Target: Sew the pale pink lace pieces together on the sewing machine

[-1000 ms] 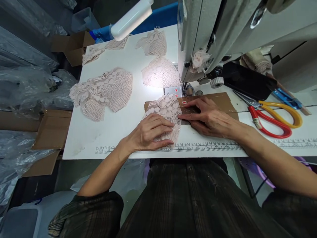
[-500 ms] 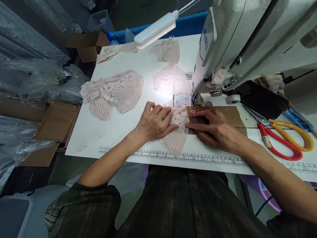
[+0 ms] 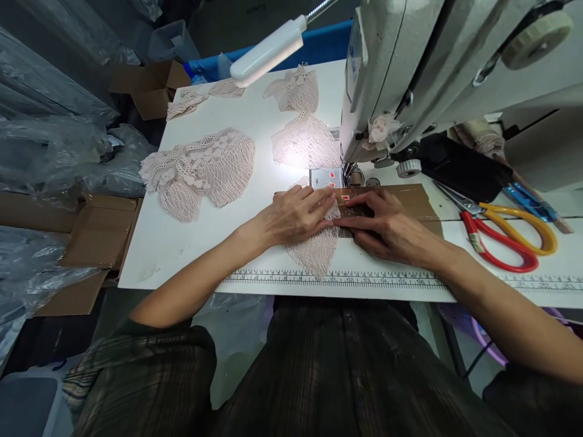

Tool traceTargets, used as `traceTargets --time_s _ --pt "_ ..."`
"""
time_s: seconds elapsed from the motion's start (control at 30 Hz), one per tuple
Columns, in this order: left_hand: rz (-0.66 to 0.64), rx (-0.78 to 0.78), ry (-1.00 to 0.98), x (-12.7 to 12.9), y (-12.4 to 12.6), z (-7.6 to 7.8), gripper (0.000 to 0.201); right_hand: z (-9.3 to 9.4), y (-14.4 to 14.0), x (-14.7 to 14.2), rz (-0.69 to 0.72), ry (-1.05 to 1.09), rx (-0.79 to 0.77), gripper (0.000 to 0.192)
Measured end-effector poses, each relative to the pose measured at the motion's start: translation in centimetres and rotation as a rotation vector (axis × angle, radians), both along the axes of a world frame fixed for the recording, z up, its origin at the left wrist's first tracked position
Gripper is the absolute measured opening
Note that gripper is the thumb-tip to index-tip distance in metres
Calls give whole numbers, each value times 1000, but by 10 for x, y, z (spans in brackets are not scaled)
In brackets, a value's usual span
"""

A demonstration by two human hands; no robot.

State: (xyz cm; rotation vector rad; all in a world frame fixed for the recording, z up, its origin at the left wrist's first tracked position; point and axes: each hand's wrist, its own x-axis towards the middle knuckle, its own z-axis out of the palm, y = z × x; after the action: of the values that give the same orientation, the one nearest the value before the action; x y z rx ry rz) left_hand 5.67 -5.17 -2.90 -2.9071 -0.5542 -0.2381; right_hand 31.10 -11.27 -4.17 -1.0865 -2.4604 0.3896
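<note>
We find the left hand (image 3: 296,215) and right hand (image 3: 382,221) pressing flat, fingers extended, on the lace piece (image 3: 316,252) just before the needle (image 3: 348,173); fingertips risk drifting beneath it.

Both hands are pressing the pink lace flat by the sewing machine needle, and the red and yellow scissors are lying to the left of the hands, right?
Not quite. In the head view the scissors lie to the right of the hands, beyond the right hand. The rest holds: the left hand and the right press the lace flat by the sewing machine needle.
</note>
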Motion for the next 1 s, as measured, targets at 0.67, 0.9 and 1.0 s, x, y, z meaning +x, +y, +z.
traceTargets --time_s 0.67,0.9,1.0 --pt "74 37 117 25 17 8 50 -7 12 5 -106 45 66 34" --pt "88 -71 8 17 21 2 52 -10 10 6 -131 50 50 38" --pt "98 -113 -23 15 21 -1 52 -8 9 5 -139 51 56 37"
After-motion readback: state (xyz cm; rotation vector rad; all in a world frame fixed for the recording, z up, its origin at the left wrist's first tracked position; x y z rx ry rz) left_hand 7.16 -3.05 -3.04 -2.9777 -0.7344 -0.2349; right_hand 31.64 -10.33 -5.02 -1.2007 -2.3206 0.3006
